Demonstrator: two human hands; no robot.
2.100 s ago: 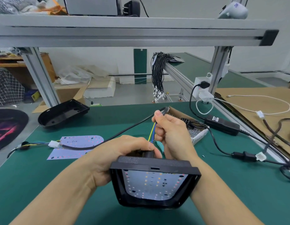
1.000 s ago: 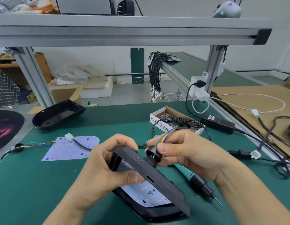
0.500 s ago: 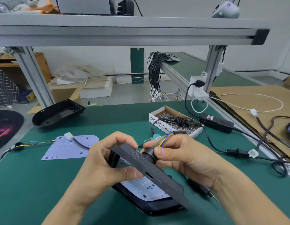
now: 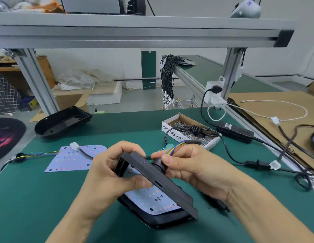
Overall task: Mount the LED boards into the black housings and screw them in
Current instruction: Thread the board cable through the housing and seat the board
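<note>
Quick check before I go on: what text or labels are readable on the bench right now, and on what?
"SPRING BAL", the rest cut off by a cable: white side of the cardboard screw box.
White label on the black power adapter: too small to read.
Mark on the grey device on the top rail: blurred.

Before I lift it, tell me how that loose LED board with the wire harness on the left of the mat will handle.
The loose LED board looks thin and flat on the green mat, so probably light and awkward to pry up. Its wire harness trails off left, likely floppy, and may drag or snag. The white connector sits on the board; lifting by the wires could strain it.
</note>
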